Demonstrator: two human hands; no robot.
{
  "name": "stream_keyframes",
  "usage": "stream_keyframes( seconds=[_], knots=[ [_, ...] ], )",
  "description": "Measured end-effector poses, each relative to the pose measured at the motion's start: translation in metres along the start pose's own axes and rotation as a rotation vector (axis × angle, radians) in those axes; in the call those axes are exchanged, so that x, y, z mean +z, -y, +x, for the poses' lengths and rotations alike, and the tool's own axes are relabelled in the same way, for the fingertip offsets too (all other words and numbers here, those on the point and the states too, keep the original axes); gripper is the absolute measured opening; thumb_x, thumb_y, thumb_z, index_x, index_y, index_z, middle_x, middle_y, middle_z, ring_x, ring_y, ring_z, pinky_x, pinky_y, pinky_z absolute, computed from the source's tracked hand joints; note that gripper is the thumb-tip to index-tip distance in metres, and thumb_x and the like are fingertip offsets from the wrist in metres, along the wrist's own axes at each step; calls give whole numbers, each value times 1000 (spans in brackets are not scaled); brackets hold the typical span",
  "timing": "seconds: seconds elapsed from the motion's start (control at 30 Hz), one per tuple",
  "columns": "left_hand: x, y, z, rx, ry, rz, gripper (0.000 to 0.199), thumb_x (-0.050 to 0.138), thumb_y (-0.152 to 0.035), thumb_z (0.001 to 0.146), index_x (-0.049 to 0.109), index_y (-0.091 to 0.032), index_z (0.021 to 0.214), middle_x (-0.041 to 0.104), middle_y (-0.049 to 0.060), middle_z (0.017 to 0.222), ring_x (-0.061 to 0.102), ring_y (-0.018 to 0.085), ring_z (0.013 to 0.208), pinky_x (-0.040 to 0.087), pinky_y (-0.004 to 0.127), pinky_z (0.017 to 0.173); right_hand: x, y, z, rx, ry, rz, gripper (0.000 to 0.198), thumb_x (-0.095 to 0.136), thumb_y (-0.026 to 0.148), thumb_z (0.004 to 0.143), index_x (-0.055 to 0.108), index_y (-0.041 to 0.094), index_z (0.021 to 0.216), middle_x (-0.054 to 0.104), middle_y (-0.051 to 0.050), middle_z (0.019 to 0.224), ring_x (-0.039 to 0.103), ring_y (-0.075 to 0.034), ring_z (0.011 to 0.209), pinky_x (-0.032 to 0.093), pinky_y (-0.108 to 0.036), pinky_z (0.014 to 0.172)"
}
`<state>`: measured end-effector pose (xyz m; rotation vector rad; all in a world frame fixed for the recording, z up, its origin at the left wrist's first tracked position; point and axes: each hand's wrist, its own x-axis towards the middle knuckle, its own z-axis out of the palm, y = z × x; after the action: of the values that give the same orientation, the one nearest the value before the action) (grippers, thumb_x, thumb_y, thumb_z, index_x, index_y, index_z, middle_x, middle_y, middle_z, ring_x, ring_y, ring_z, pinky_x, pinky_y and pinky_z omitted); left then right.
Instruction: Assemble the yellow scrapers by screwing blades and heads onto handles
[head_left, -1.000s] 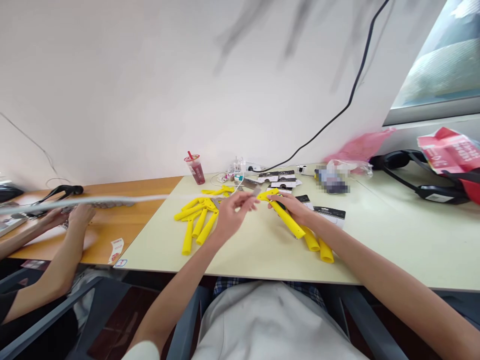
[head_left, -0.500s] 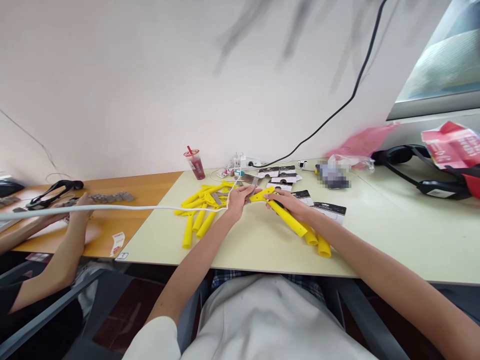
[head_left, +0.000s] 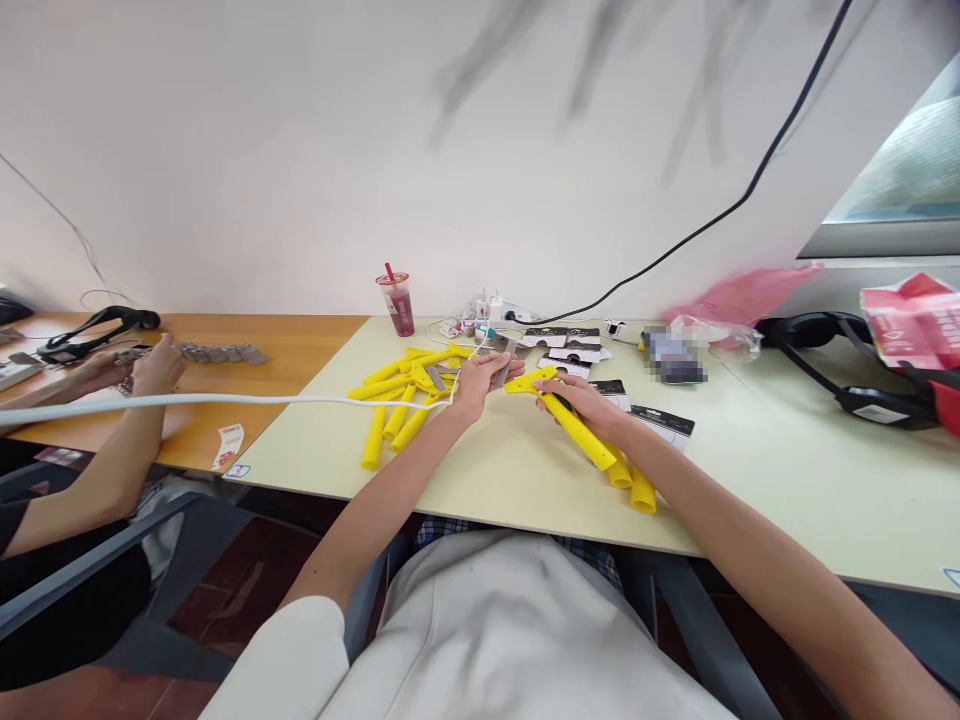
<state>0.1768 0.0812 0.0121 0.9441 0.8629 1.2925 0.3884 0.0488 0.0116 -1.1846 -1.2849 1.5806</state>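
Observation:
My left hand [head_left: 477, 384] holds a flat grey metal blade [head_left: 506, 364] against its fingers, tilted upward. My right hand [head_left: 581, 398] is closed around a yellow scraper handle [head_left: 576, 432], whose wide head [head_left: 531, 381] points at my left hand. A small gap lies between blade and head. Under my right forearm, more yellow handles [head_left: 643, 492] rest on the table. Left of my left hand is a pile of yellow scrapers [head_left: 405, 392], some with grey blades at their heads. Black-and-white cards [head_left: 574, 352] lie just beyond my right hand.
A cup of red drink [head_left: 398, 305] stands near the wall by a power strip [head_left: 501, 309]. A white cable [head_left: 225, 401] crosses in front of the left side. A headset [head_left: 847, 370] and pink bags sit at right. A co-worker's hands [head_left: 154, 368] handle small grey pieces at left.
My left hand and the blade have come away from the yellow head, and its fingers are straighter. My right hand keeps hold of the handle. The view has shifted slightly.

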Motion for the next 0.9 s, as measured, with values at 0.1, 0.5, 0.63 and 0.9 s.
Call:
stream_keyframes(
  seconds=[0.1,0.5,0.63,0.9],
  knots=[
    [-1,-1,1,6,-19,20,17,87,-30,90,82,-14,95,87,17,109,83,31,114,59,52,118,-1,0,0,11,3,1,43,100,46,74,72,23,95,75,-3,77,58,-14,62,43,-21,44],
    [1,0,-1,3,22,57,22,94,-34,85,83,-15,91,86,15,101,83,32,113,56,55,123,0,0,0,3,19,-29,42,97,49,78,65,24,91,75,-2,77,50,-12,52,38,-23,40],
    [1,2,-1,5,24,49,21,92,-33,87,82,-14,92,86,16,104,83,32,111,58,54,119,3,2,-4,6,17,-29,48,100,50,73,62,25,88,74,-2,75,52,-12,55,40,-22,42],
    [2,6,0,19,40,125,33,98,-42,79,84,-16,92,87,15,101,82,31,109,58,50,115,2,2,-4,2,19,-56,47,99,52,76,65,24,90,74,-1,76,50,-11,52,38,-23,41]
  ],
)
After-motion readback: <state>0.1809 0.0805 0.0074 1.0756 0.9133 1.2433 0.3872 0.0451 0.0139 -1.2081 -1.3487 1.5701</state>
